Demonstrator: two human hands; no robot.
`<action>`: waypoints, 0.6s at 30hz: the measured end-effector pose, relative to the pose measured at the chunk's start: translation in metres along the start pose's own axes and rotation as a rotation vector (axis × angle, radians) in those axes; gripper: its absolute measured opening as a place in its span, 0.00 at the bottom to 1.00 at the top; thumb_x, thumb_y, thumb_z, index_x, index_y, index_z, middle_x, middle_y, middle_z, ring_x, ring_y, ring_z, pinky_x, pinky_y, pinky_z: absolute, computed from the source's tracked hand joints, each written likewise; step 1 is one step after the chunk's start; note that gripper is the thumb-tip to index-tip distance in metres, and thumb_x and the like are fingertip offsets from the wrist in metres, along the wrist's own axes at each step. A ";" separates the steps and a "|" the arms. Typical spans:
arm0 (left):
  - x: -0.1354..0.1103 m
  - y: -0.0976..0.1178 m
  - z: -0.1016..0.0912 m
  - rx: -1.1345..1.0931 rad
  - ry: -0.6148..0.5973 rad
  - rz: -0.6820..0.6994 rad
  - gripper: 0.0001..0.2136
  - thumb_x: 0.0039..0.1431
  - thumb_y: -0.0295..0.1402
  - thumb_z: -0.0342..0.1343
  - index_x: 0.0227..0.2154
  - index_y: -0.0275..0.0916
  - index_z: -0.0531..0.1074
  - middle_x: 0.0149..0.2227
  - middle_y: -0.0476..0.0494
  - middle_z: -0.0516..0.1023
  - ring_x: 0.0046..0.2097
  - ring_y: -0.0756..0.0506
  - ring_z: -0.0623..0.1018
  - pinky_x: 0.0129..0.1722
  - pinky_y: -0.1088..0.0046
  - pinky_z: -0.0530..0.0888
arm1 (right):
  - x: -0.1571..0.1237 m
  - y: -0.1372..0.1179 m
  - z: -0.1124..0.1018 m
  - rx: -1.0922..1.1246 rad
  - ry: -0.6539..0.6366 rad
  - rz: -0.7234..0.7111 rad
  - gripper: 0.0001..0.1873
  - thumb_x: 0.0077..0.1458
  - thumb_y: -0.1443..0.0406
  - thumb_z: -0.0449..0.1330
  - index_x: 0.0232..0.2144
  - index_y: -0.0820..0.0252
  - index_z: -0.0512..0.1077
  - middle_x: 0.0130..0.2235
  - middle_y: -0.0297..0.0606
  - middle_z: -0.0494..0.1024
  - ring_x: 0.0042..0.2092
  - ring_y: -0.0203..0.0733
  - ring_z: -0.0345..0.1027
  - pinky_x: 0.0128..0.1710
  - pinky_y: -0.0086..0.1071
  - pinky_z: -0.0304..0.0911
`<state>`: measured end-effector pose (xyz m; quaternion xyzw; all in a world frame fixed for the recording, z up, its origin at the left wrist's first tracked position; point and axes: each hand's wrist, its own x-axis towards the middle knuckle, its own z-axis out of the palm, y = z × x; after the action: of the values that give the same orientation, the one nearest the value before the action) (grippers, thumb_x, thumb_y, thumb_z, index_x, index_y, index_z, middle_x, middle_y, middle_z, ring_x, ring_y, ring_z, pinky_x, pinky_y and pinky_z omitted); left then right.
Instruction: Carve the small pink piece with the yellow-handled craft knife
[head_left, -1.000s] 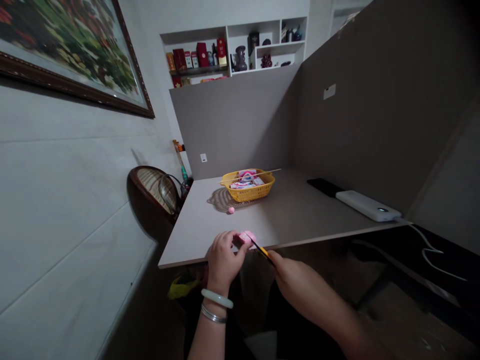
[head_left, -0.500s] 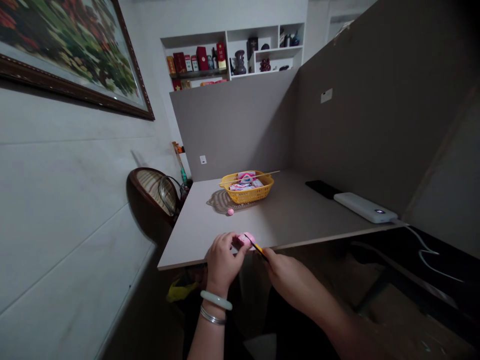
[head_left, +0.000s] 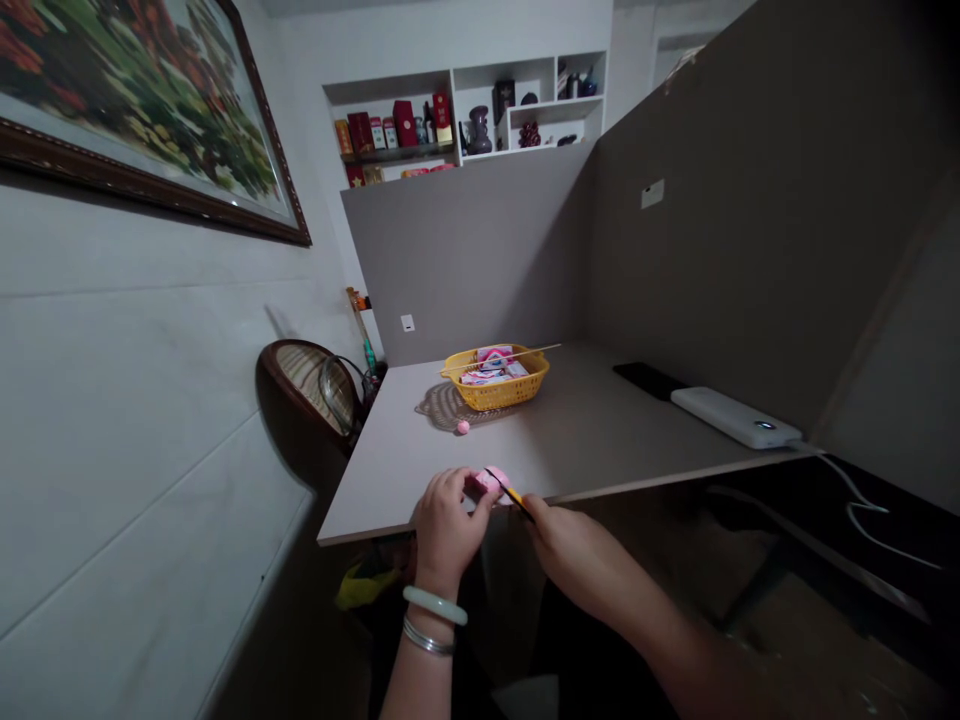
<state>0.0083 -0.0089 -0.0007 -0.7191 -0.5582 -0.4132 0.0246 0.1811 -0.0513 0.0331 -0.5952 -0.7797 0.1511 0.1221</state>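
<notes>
At the table's front edge, my left hand (head_left: 452, 515) has its fingers and thumb closed around a small pink lump (head_left: 489, 480), which looks like modelling clay. My right hand (head_left: 559, 535) grips a slim yellow-and-black tool (head_left: 516, 495), and its dark, thin tip lies across the top of the lump. Whether the tip is a blade I cannot make out. A little pink ball (head_left: 463, 427) rests on the table beyond my left hand.
Behind the ball stands a yellow basket (head_left: 510, 393) of printed packets, a thin stick (head_left: 540, 349) across its rim. To the right lie a black phone-like slab (head_left: 646, 379) and a white power bank (head_left: 731, 417) with a cable. Grey panels (head_left: 480, 260) border the table (head_left: 375, 490).
The view has shifted very slightly. Both hands, the pink lump and the tool keep nearly the same place, with the tool's tip still on the lump.
</notes>
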 end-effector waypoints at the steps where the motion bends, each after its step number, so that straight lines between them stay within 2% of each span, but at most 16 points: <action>1: 0.000 0.000 0.000 -0.002 -0.002 0.002 0.10 0.58 0.42 0.55 0.37 0.42 0.71 0.36 0.47 0.75 0.37 0.46 0.73 0.37 0.71 0.69 | -0.002 0.002 0.000 0.022 0.003 -0.009 0.14 0.63 0.65 0.44 0.44 0.59 0.67 0.38 0.44 0.79 0.41 0.42 0.73 0.34 0.27 0.54; 6: 0.000 0.002 -0.001 0.004 -0.022 0.018 0.09 0.58 0.40 0.55 0.37 0.42 0.71 0.37 0.46 0.76 0.39 0.46 0.73 0.37 0.71 0.69 | -0.016 0.015 0.002 0.116 0.043 -0.067 0.15 0.62 0.65 0.43 0.43 0.57 0.68 0.38 0.42 0.79 0.42 0.44 0.74 0.34 0.28 0.54; 13: 0.000 0.000 -0.001 0.004 -0.016 -0.002 0.10 0.58 0.41 0.55 0.37 0.42 0.71 0.36 0.47 0.75 0.37 0.47 0.73 0.37 0.70 0.69 | -0.003 0.004 0.005 0.068 0.018 -0.010 0.15 0.63 0.65 0.43 0.45 0.60 0.67 0.39 0.46 0.79 0.41 0.43 0.73 0.36 0.28 0.55; 18: 0.000 0.002 -0.002 -0.001 -0.020 0.007 0.09 0.57 0.40 0.57 0.36 0.42 0.71 0.36 0.47 0.76 0.38 0.46 0.74 0.37 0.72 0.69 | -0.018 0.015 0.005 0.191 0.010 -0.047 0.16 0.63 0.64 0.43 0.45 0.57 0.68 0.40 0.42 0.79 0.42 0.42 0.73 0.37 0.28 0.56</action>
<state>0.0087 -0.0107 0.0008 -0.7251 -0.5557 -0.4063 0.0200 0.1971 -0.0658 0.0225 -0.5630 -0.7750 0.2190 0.1856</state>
